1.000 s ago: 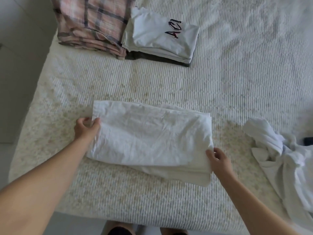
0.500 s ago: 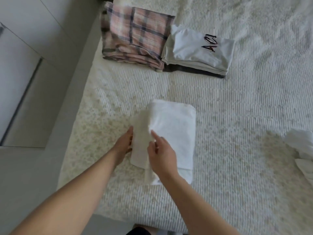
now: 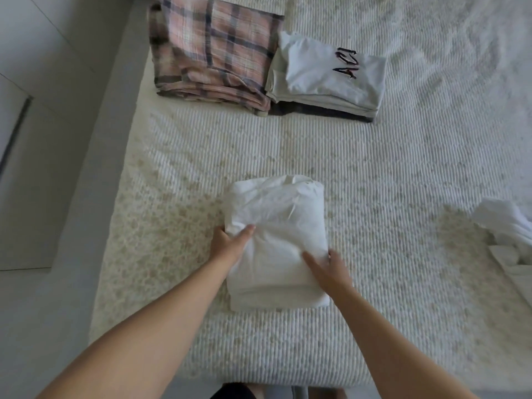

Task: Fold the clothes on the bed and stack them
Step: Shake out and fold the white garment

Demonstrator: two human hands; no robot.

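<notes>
A white garment [image 3: 277,223], folded into a thick rectangle, lies on the bed [image 3: 403,168] near its front edge. My left hand [image 3: 230,243] grips the garment's left edge, thumb on top and fingers tucked under. My right hand [image 3: 329,267] holds the lower right edge, thumb lying across the top and fingers at the side; it is slightly blurred. At the back stands a folded pink plaid garment [image 3: 213,50]. Beside it a folded white shirt with dark lettering [image 3: 325,73] tops a small stack with a dark piece [image 3: 316,112] at the bottom.
A crumpled heap of unfolded white clothes [image 3: 506,234] lies at the right edge of the view. The bed's left edge drops to a pale floor [image 3: 43,197] with a wall beside it. My legs show just below the bed's front edge.
The wide white garment was folded over from the right into a narrow rectangle. Both hands then moved from its top to grip its left and right edges.
</notes>
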